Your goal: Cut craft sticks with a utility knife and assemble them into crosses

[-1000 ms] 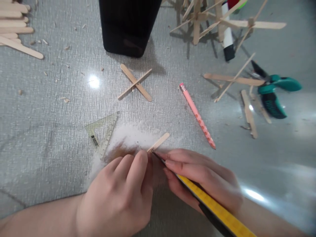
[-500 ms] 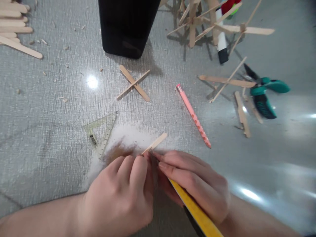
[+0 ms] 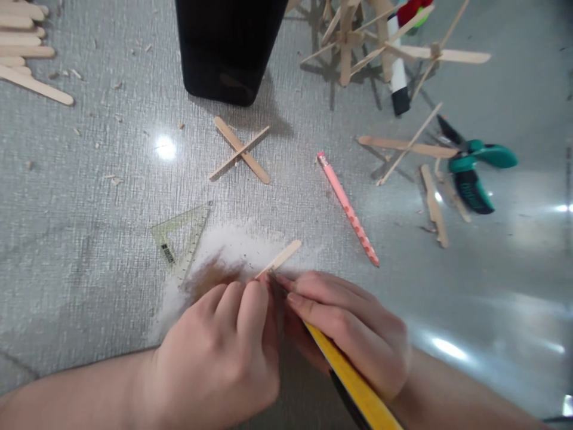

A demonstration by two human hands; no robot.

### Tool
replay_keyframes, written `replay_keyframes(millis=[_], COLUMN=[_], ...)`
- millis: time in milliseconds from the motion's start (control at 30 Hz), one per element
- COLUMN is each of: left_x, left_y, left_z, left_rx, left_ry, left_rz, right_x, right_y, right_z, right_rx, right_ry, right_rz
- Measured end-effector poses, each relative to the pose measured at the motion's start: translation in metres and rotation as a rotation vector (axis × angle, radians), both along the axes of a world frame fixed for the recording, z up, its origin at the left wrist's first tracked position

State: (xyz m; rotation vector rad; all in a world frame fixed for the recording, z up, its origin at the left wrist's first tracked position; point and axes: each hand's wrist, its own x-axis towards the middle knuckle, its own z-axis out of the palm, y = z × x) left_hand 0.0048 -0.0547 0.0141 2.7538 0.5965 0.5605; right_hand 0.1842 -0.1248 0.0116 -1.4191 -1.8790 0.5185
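Note:
My left hand point(image 3: 224, 340) is closed on a wooden craft stick point(image 3: 283, 257), whose rounded end sticks out beyond the knuckles, slanting up to the right. Wrapped round a yellow-and-black utility knife point(image 3: 353, 382), my right hand point(image 3: 351, 328) brings the tool's front end up to the stick beside my left fingertips. The blade is mostly hidden by fingers, so I cannot tell how deep it sits in the wood. Pale dust point(image 3: 233, 239) covers the table just beyond my left hand. A clear set square point(image 3: 183, 239) lies to the left of the dust.
Two crossed craft sticks point(image 3: 239, 149) lie ahead, near a black container point(image 3: 224, 54). Rightward are a pink pencil point(image 3: 349, 209), teal-handled pliers point(image 3: 470, 158) and broken sticks point(image 3: 433, 206). Assembled stick frames point(image 3: 347, 42) and a white marker point(image 3: 398, 74) stand farther back; loose sticks point(image 3: 31, 51) lie far left.
The whole view has shifted slightly, so the table things appear a little farther left. Both hands keep nearly the same pose on the stick and the knife.

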Motion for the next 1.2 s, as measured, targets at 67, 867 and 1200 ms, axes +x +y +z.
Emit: replay_keyframes(millis=[67, 867, 1200], left_x=[-0.0004, -0.0015, 0.0011], left_y=[0.0008, 0.0031, 0.0001], left_z=[0.0003, -0.0010, -0.0002], left_rx=[-0.016, -0.007, 0.046], left_ry=[-0.001, -0.019, 0.003], left_rz=[-0.010, -0.047, -0.012], right_x=[0.0006, 0.0039, 0.0006], right_y=[0.0002, 0.0016, 0.0001], right_z=[-0.0007, 0.0000, -0.0003], right_rx=[0.011, -0.006, 0.024], right_ry=[0.014, 0.040, -0.009], right_rz=[-0.014, -0.012, -0.015])
